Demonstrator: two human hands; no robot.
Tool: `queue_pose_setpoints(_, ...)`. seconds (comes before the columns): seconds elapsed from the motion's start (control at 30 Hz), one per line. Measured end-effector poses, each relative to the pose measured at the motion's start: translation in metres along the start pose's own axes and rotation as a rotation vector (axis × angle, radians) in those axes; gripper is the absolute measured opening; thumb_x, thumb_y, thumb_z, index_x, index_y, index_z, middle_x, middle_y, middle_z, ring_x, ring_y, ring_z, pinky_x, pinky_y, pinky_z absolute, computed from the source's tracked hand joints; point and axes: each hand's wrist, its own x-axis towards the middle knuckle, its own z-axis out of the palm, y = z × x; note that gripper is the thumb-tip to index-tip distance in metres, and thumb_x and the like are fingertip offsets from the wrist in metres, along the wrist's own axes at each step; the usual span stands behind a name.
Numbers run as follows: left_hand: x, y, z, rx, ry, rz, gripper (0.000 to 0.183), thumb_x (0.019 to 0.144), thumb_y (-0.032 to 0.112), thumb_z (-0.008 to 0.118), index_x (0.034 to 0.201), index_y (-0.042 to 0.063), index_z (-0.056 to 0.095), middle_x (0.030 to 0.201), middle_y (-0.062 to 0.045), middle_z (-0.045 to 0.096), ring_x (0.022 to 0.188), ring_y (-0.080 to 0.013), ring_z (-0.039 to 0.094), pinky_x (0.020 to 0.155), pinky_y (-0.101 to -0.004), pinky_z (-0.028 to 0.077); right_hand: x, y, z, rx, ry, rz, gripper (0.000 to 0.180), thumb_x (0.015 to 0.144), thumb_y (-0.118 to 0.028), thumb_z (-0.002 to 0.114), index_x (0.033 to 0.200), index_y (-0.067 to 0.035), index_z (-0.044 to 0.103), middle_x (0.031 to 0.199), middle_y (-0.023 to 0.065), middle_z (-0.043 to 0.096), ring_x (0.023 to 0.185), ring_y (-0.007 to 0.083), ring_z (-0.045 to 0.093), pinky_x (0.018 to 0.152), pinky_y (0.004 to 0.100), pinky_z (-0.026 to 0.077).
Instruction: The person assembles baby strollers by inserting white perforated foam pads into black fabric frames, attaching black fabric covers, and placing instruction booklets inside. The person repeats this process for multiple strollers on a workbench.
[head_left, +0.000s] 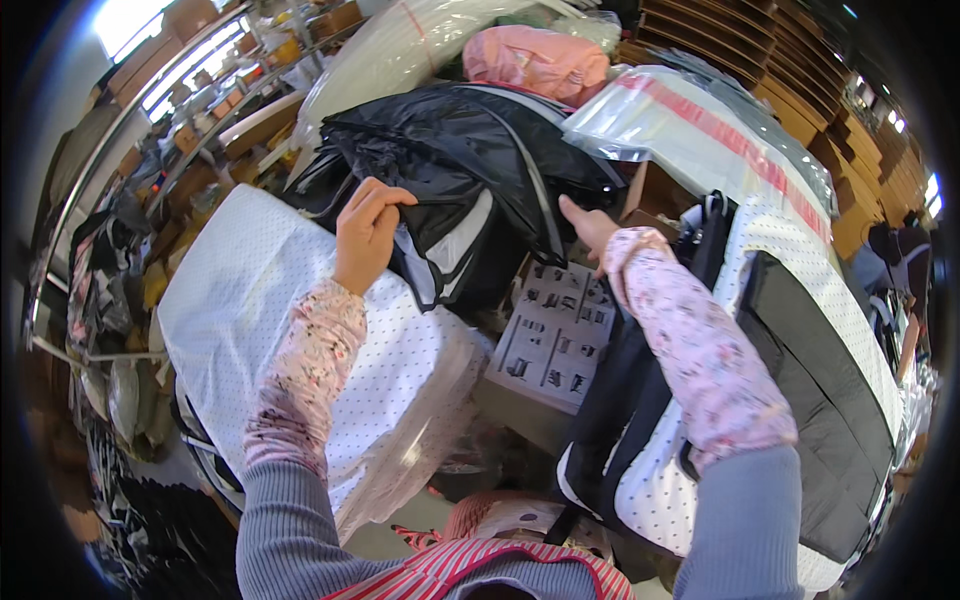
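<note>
A glossy black fabric cover (427, 150) with grey-white panels lies bunched in front of me. My left hand (367, 232) pinches its near left edge between thumb and fingers and lifts it slightly. My right hand (591, 229) is by the cover's right side, index finger stretched out and the other fingers curved down; I see nothing held in it. Below the hands lies a printed sheet (551, 334) with rows of small pictures. A white dotted padded piece (247, 292) lies under my left forearm. Another white dotted piece (660, 480) with a black panel (810, 405) lies under my right arm.
Behind the cover are a pink bundle (536, 60), a clear plastic-wrapped roll (390, 56) and a plastic bag with a red stripe (712, 127). An open cardboard box (652, 195) shows beside my right hand. Stacked cardboard (705, 37) and a cluttered metal rack (97, 180) stand around.
</note>
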Motion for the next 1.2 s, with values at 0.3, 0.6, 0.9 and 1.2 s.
queue_pose_setpoints(0.3, -0.127, -0.039, -0.024, 0.417, -0.231, -0.227, 0.012, 0.068, 0.001, 0.058, 0.075, 0.010, 0.062, 0.079, -0.005, 0.052, 0.082, -0.0264, 0.053, 0.072, -0.0368, 0.044, 0.177, 0.097, 0.092, -0.226, 0.567, 0.056, 0.090, 0.071, -0.052, 0.071, 0.118, 0.019, 0.040, 0.111, 0.0299, 0.058, 0.107, 0.0390, 0.056, 0.092, 0.0389, 0.044)
queue_pose_setpoints(0.6, -0.163, -0.078, -0.030, 0.096, -0.079, -0.383, 0.033, 0.064, 0.000, 0.053, 0.094, 0.007, 0.064, 0.094, -0.009, 0.056, 0.094, -0.0272, 0.051, 0.087, -0.0350, 0.041, 0.199, 0.033, 0.062, -0.047, 0.162, -0.269, 0.053, 0.060, -0.041, 0.077, 0.086, 0.004, 0.066, 0.085, 0.0169, 0.067, 0.087, 0.0261, 0.065, 0.081, 0.0337, 0.048)
queue_pose_setpoints(0.9, -0.057, 0.031, 0.021, -0.815, 0.087, -0.474, 0.060, 0.092, 0.039, 0.050, 0.138, 0.007, 0.029, 0.132, -0.017, 0.047, 0.122, -0.0250, 0.045, 0.102, -0.0392, 0.032, -0.078, -0.142, -0.053, 0.305, 0.813, -1.027, 0.015, 0.079, -0.008, 0.053, 0.088, -0.005, 0.065, 0.081, 0.0050, 0.065, 0.070, 0.0179, 0.060, 0.067, 0.0260, 0.045)
queue_pose_setpoints(1.2, 0.010, 0.298, 0.141, -1.509, -0.658, -0.234, 0.087, 0.086, 0.046, 0.059, 0.145, 0.009, 0.008, 0.141, -0.018, 0.031, 0.124, -0.0259, 0.038, 0.102, -0.0373, 0.031, -0.368, 0.066, -0.044, 0.546, 1.333, -0.958, 0.021, 0.077, -0.007, 0.055, 0.095, 0.003, 0.057, 0.078, 0.0012, 0.058, 0.064, 0.0064, 0.052, 0.057, 0.0213, 0.042)
